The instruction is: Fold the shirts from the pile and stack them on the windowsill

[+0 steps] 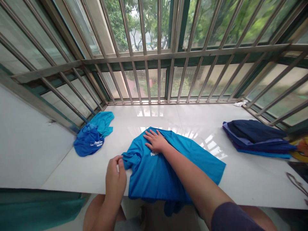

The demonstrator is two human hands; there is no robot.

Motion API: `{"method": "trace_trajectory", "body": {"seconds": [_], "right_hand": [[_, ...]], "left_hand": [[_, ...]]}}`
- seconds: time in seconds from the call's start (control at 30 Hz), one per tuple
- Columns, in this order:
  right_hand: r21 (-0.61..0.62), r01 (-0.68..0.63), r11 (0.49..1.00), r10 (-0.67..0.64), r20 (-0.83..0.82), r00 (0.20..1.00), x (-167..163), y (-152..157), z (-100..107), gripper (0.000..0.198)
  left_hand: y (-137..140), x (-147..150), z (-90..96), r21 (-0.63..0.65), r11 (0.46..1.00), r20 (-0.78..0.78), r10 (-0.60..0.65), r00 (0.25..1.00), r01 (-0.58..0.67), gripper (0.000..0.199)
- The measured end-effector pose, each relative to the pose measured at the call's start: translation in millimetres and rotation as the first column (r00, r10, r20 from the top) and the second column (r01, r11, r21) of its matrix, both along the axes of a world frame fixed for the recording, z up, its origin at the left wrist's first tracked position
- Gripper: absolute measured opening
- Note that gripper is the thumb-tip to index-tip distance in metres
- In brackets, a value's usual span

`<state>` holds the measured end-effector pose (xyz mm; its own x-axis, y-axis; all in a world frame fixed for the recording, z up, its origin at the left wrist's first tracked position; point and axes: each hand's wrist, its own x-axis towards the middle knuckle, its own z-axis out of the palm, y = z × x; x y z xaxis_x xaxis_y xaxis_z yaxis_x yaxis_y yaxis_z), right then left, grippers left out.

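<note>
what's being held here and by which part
The left hand pinches the blue shirt by its sleeve edge; the right hand only presses flat on it.

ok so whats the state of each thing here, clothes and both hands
bright blue t-shirt: spread flat on the white ledge, near hem hanging over the edge
left hand: pinching the shirt's sleeve edge
right hand: open, pressed flat on the shirt
crumpled blue and teal clothes: heaped, unfolded, at the left
dark blue garments: folded and stacked, at the right
barred window: shut
</note>
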<state>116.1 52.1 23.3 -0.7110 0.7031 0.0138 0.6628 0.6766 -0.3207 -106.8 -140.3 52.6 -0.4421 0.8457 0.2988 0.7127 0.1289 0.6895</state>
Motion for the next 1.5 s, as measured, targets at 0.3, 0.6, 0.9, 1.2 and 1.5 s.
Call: {"method": "trace_trajectory", "body": {"seconds": [0.3,0.6,0.9,1.2,1.5], "right_hand": [[0.093,0.16,0.983,-0.158,-0.027,0.987,38,-31,27,0.056],[0.085,0.585,0.806,-0.588,0.226,0.777,218,-102,-11,0.067],[0.067,0.526,0.848,-0.528,0.21,0.823,253,-52,-10,0.068],[0.086,0.602,0.794,-0.606,0.206,0.769,221,8,32,0.061],[-0.01,0.311,0.95,-0.311,0.027,0.95,20,-27,15,0.065]], "left_hand": [[70,29,-53.6,-0.384,0.864,-0.398,-0.472,0.787,0.324,0.061],[69,-24,-60.2,-0.39,0.774,-0.446,-0.632,0.634,0.498,0.063],[132,-7,-50.9,-0.47,0.72,-0.381,-0.687,0.619,0.51,0.076],[154,-17,-12.5,-0.262,0.962,-0.48,-0.062,0.875,-0.076,0.068],[137,-47,-18.0,-0.588,0.809,-0.209,-0.154,0.966,0.002,0.031]]}}
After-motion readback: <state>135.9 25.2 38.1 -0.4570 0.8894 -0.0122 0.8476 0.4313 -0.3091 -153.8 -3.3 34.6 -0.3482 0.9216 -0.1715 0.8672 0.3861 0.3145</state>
